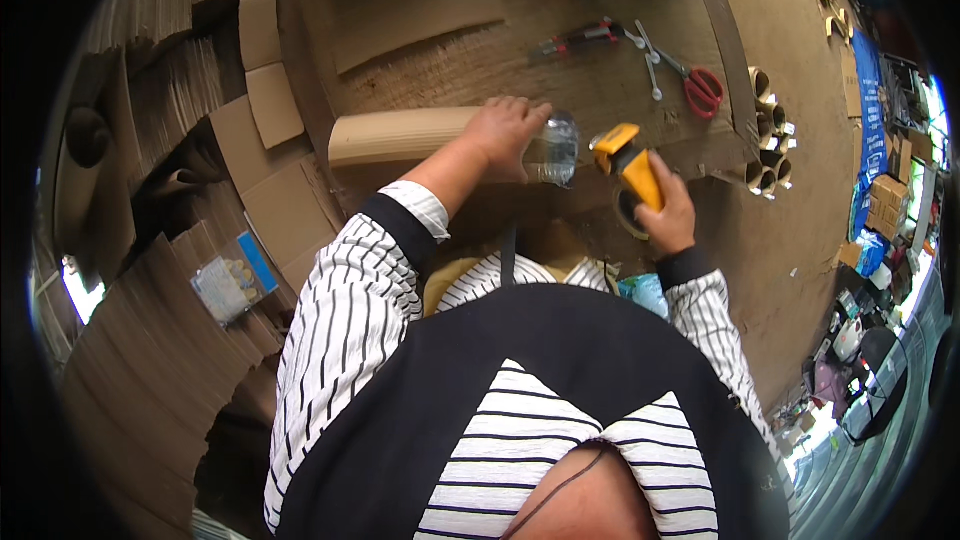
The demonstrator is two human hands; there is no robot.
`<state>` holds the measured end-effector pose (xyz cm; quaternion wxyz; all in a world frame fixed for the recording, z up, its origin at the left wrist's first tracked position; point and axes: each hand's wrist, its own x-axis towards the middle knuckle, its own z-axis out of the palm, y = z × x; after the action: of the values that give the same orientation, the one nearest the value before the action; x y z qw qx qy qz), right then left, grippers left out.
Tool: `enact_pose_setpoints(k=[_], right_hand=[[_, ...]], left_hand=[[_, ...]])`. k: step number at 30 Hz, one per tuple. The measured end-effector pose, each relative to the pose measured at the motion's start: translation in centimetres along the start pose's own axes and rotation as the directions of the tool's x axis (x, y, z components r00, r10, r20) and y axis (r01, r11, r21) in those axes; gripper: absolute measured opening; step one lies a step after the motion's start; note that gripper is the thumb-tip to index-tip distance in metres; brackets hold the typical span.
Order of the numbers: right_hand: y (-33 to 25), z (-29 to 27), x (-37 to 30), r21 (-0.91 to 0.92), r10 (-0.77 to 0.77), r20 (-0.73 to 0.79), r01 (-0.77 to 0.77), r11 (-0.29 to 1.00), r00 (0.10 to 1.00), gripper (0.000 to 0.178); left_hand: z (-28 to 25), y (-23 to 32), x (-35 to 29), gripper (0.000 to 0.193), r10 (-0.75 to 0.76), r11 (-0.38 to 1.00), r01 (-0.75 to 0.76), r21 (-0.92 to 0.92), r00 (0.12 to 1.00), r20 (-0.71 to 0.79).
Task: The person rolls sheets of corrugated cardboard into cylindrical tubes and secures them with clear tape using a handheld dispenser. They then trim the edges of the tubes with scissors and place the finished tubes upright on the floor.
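A roll of brown corrugated cardboard (400, 135) lies sideways along the near edge of the table, with clear tape (561, 152) wrapped about its right end. My left hand (505, 135) rests on the roll beside that tape, fingers curved over its top. To the right, my right hand (672, 208) grips a yellow tape dispenser (640, 175) by its handle, held a little apart from the roll's taped end. A tape reel (628, 212) shows partly beneath the dispenser; the hand covers the rest.
Red-handled scissors (703, 92), a red and black cutter-like tool (582, 38) and small white plastic pieces (655, 75) lie farther back on the wooden table (560, 90). Flat cardboard (410, 10) is at the back left. Stacked cardboard (150, 340) fills the left; tubes (768, 130) stand beyond the right edge.
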<state>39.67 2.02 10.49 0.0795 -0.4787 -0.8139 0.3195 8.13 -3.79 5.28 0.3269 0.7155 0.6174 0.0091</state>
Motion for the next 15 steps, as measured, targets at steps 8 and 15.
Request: enact_pose_setpoints(k=[8, 15], right_hand=[[-4.6, -2.0, 6.3, 0.112, -0.470, 0.018, 0.466, 0.878, 0.882, 0.050], [-5.3, -3.0, 7.3, -0.314, -0.371, 0.639, 0.668, 0.675, 0.674, 0.027]], left_hand=[[3.9, 2.7, -4.4, 0.125, -0.372, 0.917, 0.383, 0.108, 0.921, -0.114], [6.2, 0.7, -5.4, 0.123, -0.374, 0.913, 0.401, 0.078, 0.896, -0.238]])
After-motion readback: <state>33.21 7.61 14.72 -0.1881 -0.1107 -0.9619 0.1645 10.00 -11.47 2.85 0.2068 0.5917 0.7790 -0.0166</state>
